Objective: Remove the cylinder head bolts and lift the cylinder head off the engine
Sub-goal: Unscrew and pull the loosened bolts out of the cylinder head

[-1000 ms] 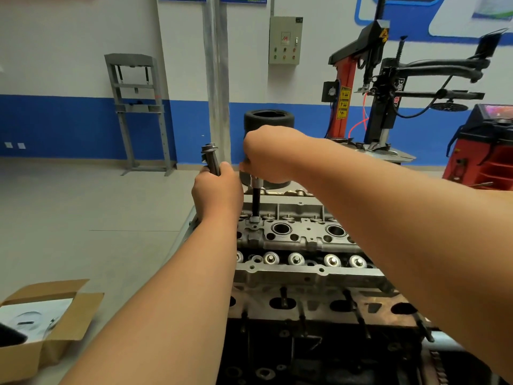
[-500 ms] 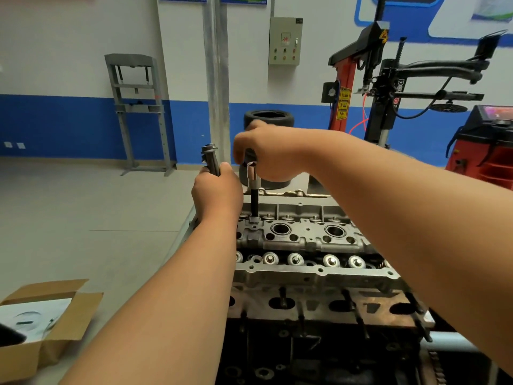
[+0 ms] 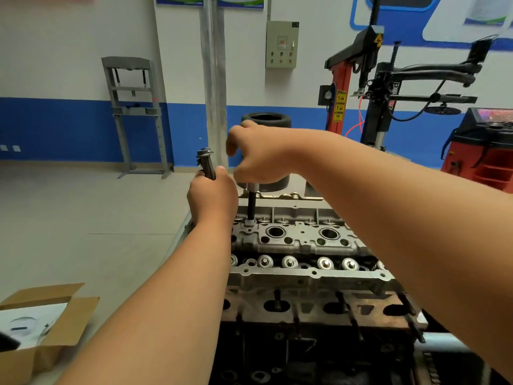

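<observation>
1. Cylinder head (image 3: 299,241) sits mid-frame, still seated on the engine block (image 3: 305,345). Spark-plug wells and a row of valve tops are exposed.
2. Left hand (image 3: 212,197), centre-left of the frame, above the head's left end. Fingers closed in a fist round the held bolt (image 3: 205,162), thumb on top. The flanged bolt head sticks up out of the fist, tilted slightly left. Cannot tell whether the fist holds more than one.
3. Right hand (image 3: 258,154), just above and right of the left hand. Fingers curled downward, pinching the top of the standing bolt (image 3: 251,204); its top end is hidden under the hand.
4. Standing bolt upright, its dark shank exposed, lower end in a hole at the far left corner of the cylinder head.
5. Hands near each other, not touching.
6. Open cardboard box (image 3: 55,323), lower left, on the floor.
7. Tyre (image 3: 268,119) behind the right hand; tyre changer (image 3: 374,87) upper right.
</observation>
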